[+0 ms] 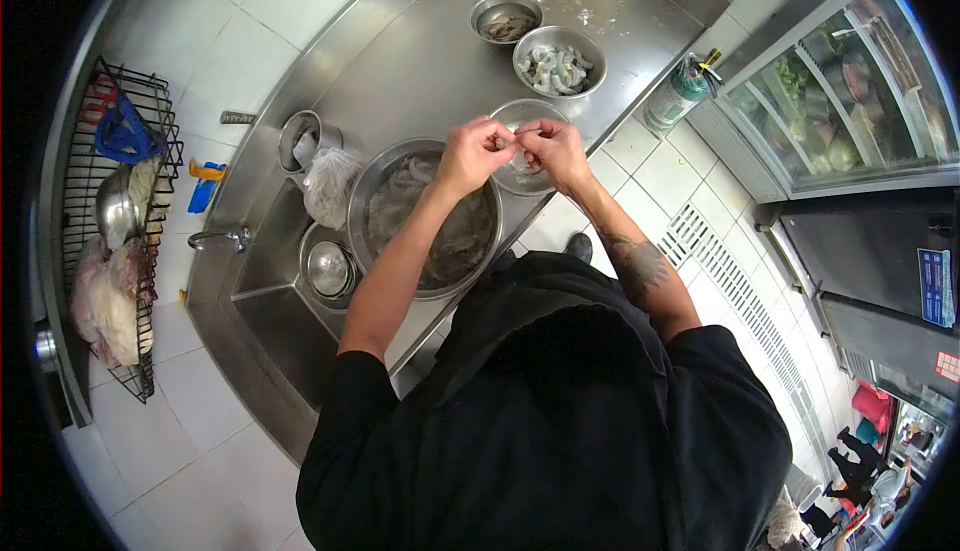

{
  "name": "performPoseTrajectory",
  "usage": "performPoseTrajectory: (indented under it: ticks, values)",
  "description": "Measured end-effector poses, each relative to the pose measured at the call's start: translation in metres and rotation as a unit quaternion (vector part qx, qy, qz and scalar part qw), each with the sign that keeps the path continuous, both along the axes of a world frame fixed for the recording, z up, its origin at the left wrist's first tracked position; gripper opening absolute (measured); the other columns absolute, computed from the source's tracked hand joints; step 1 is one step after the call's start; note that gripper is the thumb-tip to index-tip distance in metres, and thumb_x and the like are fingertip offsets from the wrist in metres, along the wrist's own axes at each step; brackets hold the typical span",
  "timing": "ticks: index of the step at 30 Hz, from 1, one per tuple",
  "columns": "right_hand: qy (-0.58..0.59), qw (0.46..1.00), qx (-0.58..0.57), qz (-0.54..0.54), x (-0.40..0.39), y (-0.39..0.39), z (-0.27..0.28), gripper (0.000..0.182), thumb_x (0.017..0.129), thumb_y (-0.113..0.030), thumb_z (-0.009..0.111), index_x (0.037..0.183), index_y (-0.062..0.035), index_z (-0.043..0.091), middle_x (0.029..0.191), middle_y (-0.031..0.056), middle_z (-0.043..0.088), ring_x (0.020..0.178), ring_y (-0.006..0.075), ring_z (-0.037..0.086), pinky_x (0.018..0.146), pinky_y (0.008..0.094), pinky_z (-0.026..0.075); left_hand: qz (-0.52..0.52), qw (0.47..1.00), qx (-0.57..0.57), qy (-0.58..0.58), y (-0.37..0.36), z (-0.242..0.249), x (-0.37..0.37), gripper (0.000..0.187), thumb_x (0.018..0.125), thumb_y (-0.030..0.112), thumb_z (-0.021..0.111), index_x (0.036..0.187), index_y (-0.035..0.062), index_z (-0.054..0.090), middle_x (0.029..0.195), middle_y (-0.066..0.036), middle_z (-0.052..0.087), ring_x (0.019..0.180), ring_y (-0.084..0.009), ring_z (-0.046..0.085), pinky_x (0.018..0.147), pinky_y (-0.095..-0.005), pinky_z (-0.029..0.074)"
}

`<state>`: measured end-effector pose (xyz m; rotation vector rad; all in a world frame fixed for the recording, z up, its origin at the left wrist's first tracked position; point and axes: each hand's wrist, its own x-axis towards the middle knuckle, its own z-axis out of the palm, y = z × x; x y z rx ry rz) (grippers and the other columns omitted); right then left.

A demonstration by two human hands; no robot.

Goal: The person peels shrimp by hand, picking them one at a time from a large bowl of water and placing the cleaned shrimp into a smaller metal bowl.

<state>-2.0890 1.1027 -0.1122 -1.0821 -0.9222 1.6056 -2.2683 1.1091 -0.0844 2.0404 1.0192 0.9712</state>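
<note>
My left hand (474, 156) and my right hand (553, 154) meet fingertip to fingertip, pinching a small shrimp (512, 142) that the fingers mostly cover. Below them sits a round metal bowl (524, 185) with a little pale matter inside. At the left, a large steel bowl (358, 213) holds grey unpeeled shrimp (440, 241) in murky water. Farther back, peeled shrimp (556, 71) fill part of a steel bowl (601, 73). Beside that, a smaller bowl (477, 11) contains dark brownish pieces (508, 27).
A plastic bag (328, 186) leans by a metal pot (298, 129) near the sink (285, 336). Stacked bowls (330, 269) stand next to the large bowl. A wire rack (140, 81) hangs on the left wall. Right are a green canister (680, 94) and a glass-door fridge (850, 91). People work far off.
</note>
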Motion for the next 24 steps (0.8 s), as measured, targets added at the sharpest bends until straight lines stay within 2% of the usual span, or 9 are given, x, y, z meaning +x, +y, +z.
performPoseTrajectory:
  ticks: [2,7,9,14,17,19,21,22,24]
  values:
    - [-0.035,0.999,0.016,-0.004,0.003,-0.005,0.010,0.014,0.083,-0.006,0.067,0.090,0.0057,0.066,0.063,0.0028,0.059,0.051,0.0071,0.050,0.046,0.0230,0.038,-0.019,0.968,-0.211,-0.138,0.004,-0.006,-0.002,0.013,0.084,0.000,0.071,0.095,-0.0033,0.066,0.086,-0.009,0.069,0.073,-0.0158,0.066,0.069,-0.0292,0.055]
    - [-0.109,0.992,0.064,0.022,0.011,-0.014,0.026,0.023,0.080,-0.008,0.066,0.098,0.0054,0.070,0.061,0.0001,0.058,0.051,0.0045,0.049,0.046,0.0225,0.038,-0.040,0.907,-0.363,-0.212,0.010,0.016,-0.010,0.014,0.084,0.000,0.071,0.096,-0.0037,0.065,0.087,-0.011,0.070,0.073,-0.0139,0.065,0.072,-0.0269,0.054]
    - [-0.132,0.987,0.084,0.030,0.014,-0.016,0.025,0.023,0.079,-0.009,0.066,0.097,0.0043,0.070,0.061,-0.0004,0.058,0.051,0.0043,0.049,0.046,0.0224,0.038,-0.011,0.826,-0.492,-0.273,0.012,0.014,-0.013,0.014,0.085,0.001,0.071,0.096,-0.0027,0.065,0.089,-0.011,0.069,0.073,-0.0148,0.065,0.071,-0.0274,0.054]
    - [-0.178,0.979,0.081,0.053,0.020,-0.017,0.021,0.026,0.081,-0.006,0.063,0.103,0.0072,0.068,0.067,-0.0009,0.059,0.055,0.0041,0.050,0.047,0.0212,0.040,-0.012,0.815,-0.502,-0.288,0.010,0.006,-0.009,0.010,0.084,0.002,0.072,0.092,-0.0015,0.066,0.089,-0.010,0.070,0.073,-0.0158,0.066,0.069,-0.0258,0.055]
    - [-0.172,0.980,0.081,0.053,0.022,-0.020,0.020,0.027,0.081,-0.006,0.062,0.104,0.0070,0.067,0.066,-0.0012,0.059,0.055,0.0041,0.050,0.048,0.0209,0.039,-0.012,0.797,-0.519,-0.308,0.010,-0.002,-0.008,0.008,0.085,0.003,0.070,0.091,-0.0012,0.065,0.088,-0.009,0.069,0.072,-0.0135,0.065,0.069,-0.0234,0.055]
    - [-0.113,0.990,0.076,0.042,0.024,-0.020,0.012,0.021,0.082,-0.009,0.064,0.097,0.0037,0.070,0.063,-0.0005,0.059,0.055,0.0044,0.051,0.048,0.0217,0.039,-0.016,0.783,-0.533,-0.322,0.010,-0.007,-0.010,0.008,0.086,0.003,0.069,0.091,-0.0013,0.065,0.088,-0.009,0.069,0.071,-0.0121,0.064,0.068,-0.0218,0.055]
    - [-0.067,0.994,0.072,0.053,0.030,-0.020,0.006,0.020,0.084,-0.009,0.063,0.097,0.0040,0.069,0.066,0.0000,0.060,0.056,0.0049,0.052,0.049,0.0215,0.040,-0.070,0.716,-0.586,-0.371,0.010,-0.009,-0.015,0.007,0.088,0.004,0.068,0.092,-0.0011,0.065,0.088,-0.008,0.069,0.070,-0.0094,0.063,0.067,-0.0191,0.054]
    - [-0.021,0.996,0.067,0.063,0.033,-0.018,0.004,0.018,0.086,-0.008,0.062,0.097,0.0043,0.069,0.069,0.0005,0.061,0.058,0.0054,0.053,0.050,0.0213,0.041,-0.070,0.717,-0.586,-0.370,0.010,-0.013,-0.018,0.007,0.088,0.004,0.068,0.092,-0.0011,0.065,0.088,-0.008,0.069,0.070,-0.0094,0.063,0.067,-0.0191,0.054]
    - [-0.054,0.994,0.073,0.059,0.035,-0.014,-0.001,0.016,0.088,-0.007,0.061,0.096,0.0039,0.069,0.071,0.0010,0.062,0.060,0.0061,0.055,0.052,0.0214,0.044,-0.134,0.661,-0.618,-0.405,0.011,-0.021,-0.024,0.008,0.089,0.004,0.067,0.095,-0.0009,0.065,0.089,-0.007,0.068,0.072,-0.0077,0.063,0.066,-0.0180,0.053]
